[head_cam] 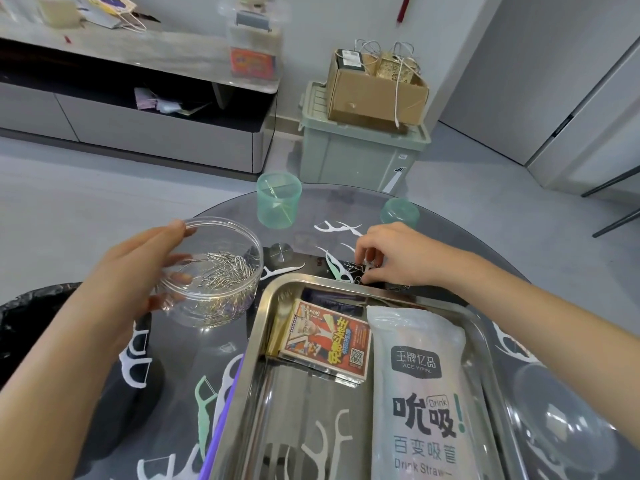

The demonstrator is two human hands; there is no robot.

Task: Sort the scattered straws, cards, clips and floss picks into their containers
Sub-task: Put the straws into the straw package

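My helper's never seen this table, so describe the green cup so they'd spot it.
Look beyond the steel tray to the far edge of the table. The green cup stands there. It's taller than the green lid to its right and open on top.

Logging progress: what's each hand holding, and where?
Left hand holds the clip tub by its rim and wall; right hand pinches dark clips beyond the tray.

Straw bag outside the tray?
No, the straw bag lies inside the metal tray, beside the card box.
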